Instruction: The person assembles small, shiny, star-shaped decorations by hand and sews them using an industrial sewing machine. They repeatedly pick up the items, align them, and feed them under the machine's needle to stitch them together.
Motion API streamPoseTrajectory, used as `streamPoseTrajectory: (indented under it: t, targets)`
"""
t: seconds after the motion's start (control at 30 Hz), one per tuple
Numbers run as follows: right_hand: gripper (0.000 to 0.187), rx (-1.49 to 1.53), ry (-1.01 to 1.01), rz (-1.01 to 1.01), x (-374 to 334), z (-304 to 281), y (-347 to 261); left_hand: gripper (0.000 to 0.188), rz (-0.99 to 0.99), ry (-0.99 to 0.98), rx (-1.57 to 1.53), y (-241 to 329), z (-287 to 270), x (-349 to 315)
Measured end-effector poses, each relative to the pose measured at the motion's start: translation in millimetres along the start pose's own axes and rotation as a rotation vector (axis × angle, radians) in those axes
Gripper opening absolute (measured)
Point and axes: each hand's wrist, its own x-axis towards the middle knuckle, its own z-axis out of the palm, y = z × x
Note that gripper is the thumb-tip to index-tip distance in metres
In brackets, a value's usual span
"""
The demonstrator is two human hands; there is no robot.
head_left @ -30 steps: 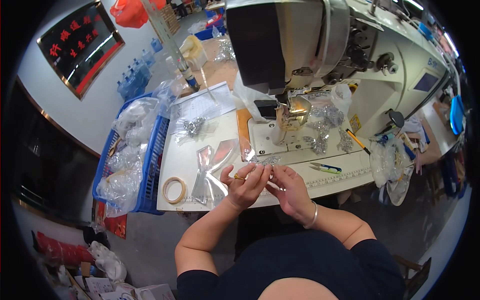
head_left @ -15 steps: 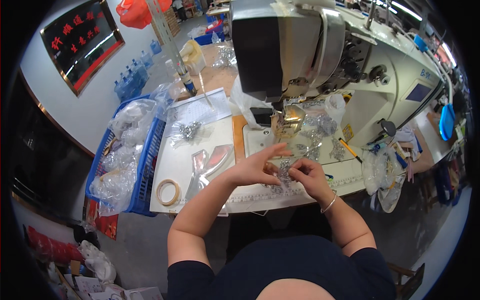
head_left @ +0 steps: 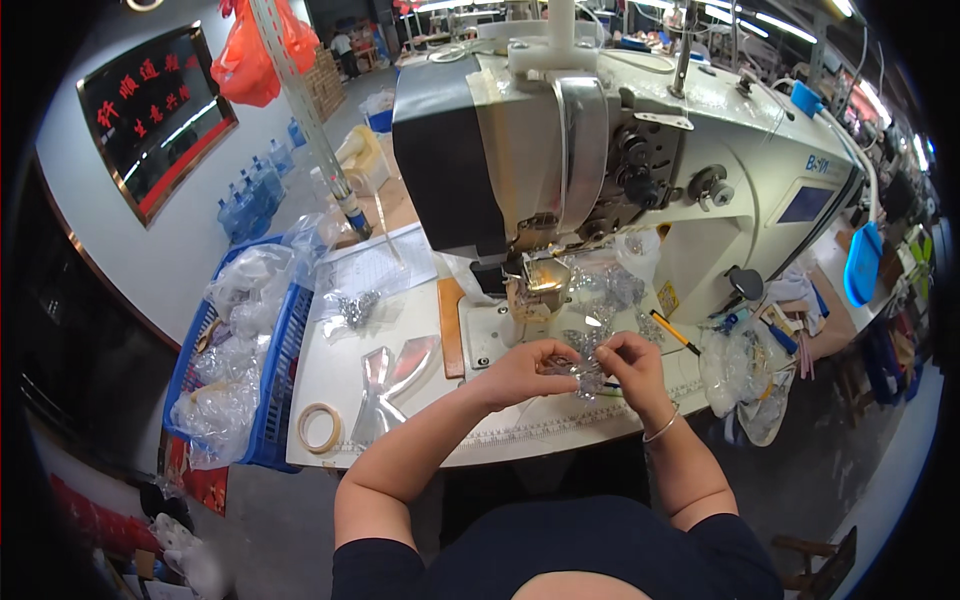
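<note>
Between my hands, over the front of the sewing machine table, is a small clear plastic bag with shiny silvery pieces in it; what the pieces are is too small to tell. My left hand is closed, its thumb and fingers curled on the bag's left side. Opposite it, my right hand pinches the bag between thumb and fingertips. Just beyond my hands is the sewing machine's needle area. More silvery pieces in clear plastic lie under the machine arm.
On the left stand a blue basket of plastic bags, a tape roll, clear shaped pieces, papers and another silvery packet. At right are an orange pen and a pile of plastic. The machine head overhangs the table.
My left fingers, spread and stretched out before, have curled in onto the bag. My right hand keeps its pinch. The view has tilted up, showing more of the machine.
</note>
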Motion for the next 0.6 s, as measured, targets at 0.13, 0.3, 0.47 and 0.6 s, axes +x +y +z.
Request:
streamPoseTrajectory:
  t: [0.13, 0.3, 0.47, 0.6]
  targets:
    - [0.011, 0.048, 0.025, 0.031, 24, 10, -19, 0.04, 0.121, 0.16, 0.168, 35, -16, -3]
    - [0.01, -0.008, 0.044, 0.051, 59, 45, -48, 0.038, -0.162, 0.19, 0.177, 83, -60, -3]
    - [0.016, -0.336, 0.199, -0.188, 79, 58, -43, 0.041, -0.311, 0.191, 0.104, 88, -91, 11]
    - [0.014, -0.585, 0.224, -0.293, 87, 60, -49, 0.044, -0.128, 0.14, 0.166, 93, -99, 17]
